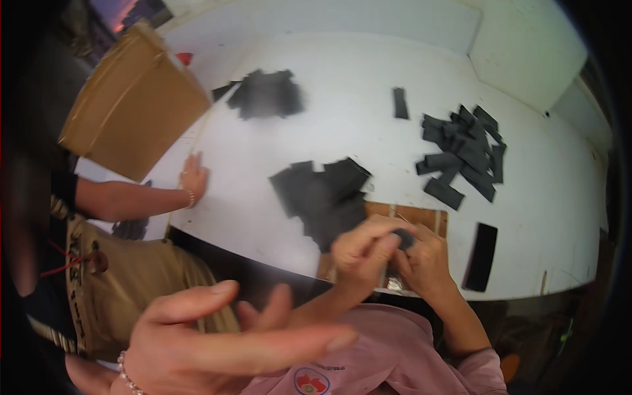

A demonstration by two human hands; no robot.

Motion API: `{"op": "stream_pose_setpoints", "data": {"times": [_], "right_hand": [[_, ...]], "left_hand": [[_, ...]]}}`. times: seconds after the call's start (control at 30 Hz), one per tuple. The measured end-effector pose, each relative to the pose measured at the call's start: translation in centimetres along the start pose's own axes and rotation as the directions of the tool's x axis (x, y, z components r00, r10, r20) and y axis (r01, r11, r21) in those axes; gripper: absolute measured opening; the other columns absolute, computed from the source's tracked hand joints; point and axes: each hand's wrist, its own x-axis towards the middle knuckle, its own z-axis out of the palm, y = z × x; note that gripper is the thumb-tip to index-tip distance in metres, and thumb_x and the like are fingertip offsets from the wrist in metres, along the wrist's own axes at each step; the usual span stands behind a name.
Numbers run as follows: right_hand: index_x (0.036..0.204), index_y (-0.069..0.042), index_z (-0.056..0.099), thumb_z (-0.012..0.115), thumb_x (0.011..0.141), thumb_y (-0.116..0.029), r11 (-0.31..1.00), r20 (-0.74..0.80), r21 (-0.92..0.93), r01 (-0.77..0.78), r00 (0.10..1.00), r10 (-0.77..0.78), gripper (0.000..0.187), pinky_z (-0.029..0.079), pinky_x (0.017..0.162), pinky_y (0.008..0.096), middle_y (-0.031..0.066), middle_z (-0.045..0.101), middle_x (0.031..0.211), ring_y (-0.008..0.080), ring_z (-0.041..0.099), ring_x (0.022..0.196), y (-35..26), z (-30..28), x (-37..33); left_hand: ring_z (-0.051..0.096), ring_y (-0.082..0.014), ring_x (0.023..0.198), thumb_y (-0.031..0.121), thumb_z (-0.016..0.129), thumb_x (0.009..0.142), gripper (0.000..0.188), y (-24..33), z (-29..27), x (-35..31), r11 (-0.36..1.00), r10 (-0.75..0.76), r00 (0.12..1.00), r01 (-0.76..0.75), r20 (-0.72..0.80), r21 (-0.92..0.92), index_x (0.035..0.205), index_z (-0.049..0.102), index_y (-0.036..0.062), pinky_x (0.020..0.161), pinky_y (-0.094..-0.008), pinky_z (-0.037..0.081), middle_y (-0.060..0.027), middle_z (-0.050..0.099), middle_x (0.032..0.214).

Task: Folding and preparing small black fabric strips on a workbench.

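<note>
Over the near edge of the white table, my left hand (pixel 353 258) and my right hand (pixel 429 261) meet with fingers curled in. A small dark grey piece (pixel 403 238), perhaps cloth, shows between them, pinched by both; its shape is mostly hidden. Beneath my hands lies a brown wooden board (pixel 431 217) with pale strips, partly covered. Left of it spreads a heap of flat dark grey pieces (pixel 322 197). To the right a black rectangular block or strip (pixel 480 257) lies near the table edge.
A loose pile of dark strips (pixel 464 151) lies at right, a single strip (pixel 400 103) behind, another dark stack (pixel 266 95) far left. A cardboard box (pixel 138 108) stands left. A co-worker's hand (pixel 193 178) rests on the table; their other hand (pixel 217 336) reaches across close in front.
</note>
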Motion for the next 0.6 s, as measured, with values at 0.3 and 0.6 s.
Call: {"op": "stream_pose_setpoints", "data": {"times": [0.3, 0.6], "right_hand": [[0.070, -0.005, 0.055, 0.064, 0.062, -0.013, 0.999, -0.066, -0.012, 0.035, 0.997, -0.036, 0.014, 0.044, 0.049, 0.0340, 0.0068, 0.053, 0.061, 0.0228, 0.055, 0.058, 0.7, 1.1, 0.4], [0.074, -0.005, 0.057, 0.063, 0.065, -0.014, 0.993, -0.074, 0.082, 0.086, 0.994, -0.080, 0.015, 0.043, 0.047, 0.0349, 0.0067, 0.052, 0.061, 0.0243, 0.054, 0.057, 1.6, 1.3, -0.8]], "left_hand": [[0.055, -0.0238, 0.083, 0.015, 0.055, 0.082, 0.022, -0.8, -0.3, 1.0, 0.991, -0.014, 0.998, 0.022, 0.063, -0.132, 0.093, 0.050, -0.0032, 0.073, -0.0323, 0.044, -0.0200, 0.057, 0.090], [0.050, -0.0090, 0.066, 0.000, 0.063, 0.071, 0.009, 0.2, 0.1, 2.1, 0.979, -0.202, 0.935, 0.188, 0.291, 0.076, 0.077, 0.056, -0.0021, 0.061, -0.0210, 0.040, -0.0051, 0.055, 0.071]]}}
